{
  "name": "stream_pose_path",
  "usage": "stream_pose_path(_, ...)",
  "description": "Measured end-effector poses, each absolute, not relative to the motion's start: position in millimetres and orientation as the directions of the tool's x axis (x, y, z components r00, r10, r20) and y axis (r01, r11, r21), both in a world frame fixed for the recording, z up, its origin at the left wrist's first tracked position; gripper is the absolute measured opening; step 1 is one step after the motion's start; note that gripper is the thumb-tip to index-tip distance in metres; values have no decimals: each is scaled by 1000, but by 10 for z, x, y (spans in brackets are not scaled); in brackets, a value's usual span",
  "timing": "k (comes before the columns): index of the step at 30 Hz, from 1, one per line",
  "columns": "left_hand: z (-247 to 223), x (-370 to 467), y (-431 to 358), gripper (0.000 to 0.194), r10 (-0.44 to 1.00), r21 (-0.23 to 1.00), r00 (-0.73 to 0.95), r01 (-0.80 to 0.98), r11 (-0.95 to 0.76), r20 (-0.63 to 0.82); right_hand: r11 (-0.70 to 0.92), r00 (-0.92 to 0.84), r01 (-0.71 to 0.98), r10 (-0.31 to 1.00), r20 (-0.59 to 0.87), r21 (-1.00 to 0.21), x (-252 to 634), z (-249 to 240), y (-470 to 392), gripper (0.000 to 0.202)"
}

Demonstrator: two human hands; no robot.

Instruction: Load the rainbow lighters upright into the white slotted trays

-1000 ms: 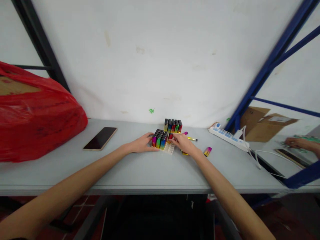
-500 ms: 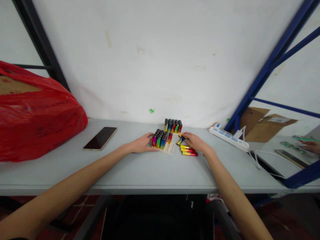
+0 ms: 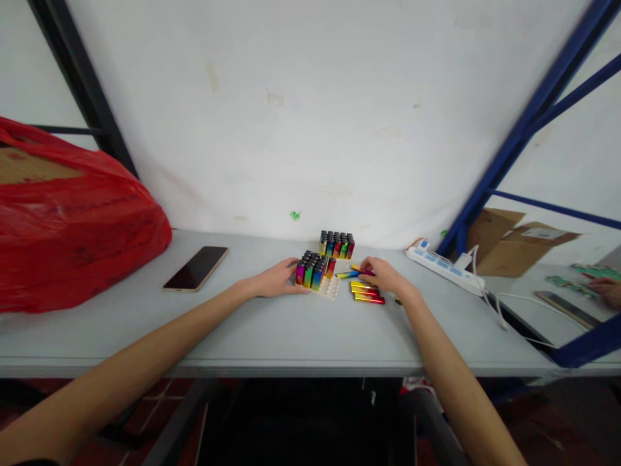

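My left hand [image 3: 276, 279] grips the left end of a white tray [image 3: 330, 288] with round pockets, thumb along the front and fingers behind. Shiny multicoloured lighters [image 3: 309, 275] with black tops stand packed in the tray's left part; pockets at its right front are bare. Right of the tray, my right hand [image 3: 381, 274] has its fingers closed on a red-and-yellow lighter [image 3: 363, 269]. A blue-and-yellow lighter [image 3: 346, 275] lies by the fingertips. Several red-and-gold lighters [image 3: 367, 292] lie side by side just below this hand.
Behind the tray stands another block of lighters [image 3: 336, 246] near the wall. A phone [image 3: 196, 268] and a red plastic bag [image 3: 82, 226] are on the left. On the right are a white power strip [image 3: 444, 268], a blue frame [image 3: 519, 136], cardboard boxes [image 3: 504, 246] and another person's hand [image 3: 606, 290].
My right hand has shifted slightly, and the blue-and-yellow lighter by its fingertips now lies more level, pointing left. A red-and-yellow lighter shows in the fingers. My left hand stays at the tray.
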State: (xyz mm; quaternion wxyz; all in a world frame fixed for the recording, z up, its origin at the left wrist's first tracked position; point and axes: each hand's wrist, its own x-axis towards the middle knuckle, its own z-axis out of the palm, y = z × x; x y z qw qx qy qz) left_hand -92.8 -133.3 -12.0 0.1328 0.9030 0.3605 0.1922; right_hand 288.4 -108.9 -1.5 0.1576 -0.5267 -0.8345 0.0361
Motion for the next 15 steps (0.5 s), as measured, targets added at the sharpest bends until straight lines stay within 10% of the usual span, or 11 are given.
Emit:
stream_pose_path(10,-109,-923,-1338,78,700,374,668,599,-707,253,451,-346,846,869,353,-283,2859,6,-1102,28)
stream_pose_path(15,-93,-925,-1362,76,689,380,675,584,-718,264,439,-224,698,884,410,-566,2793,16,-1110,32)
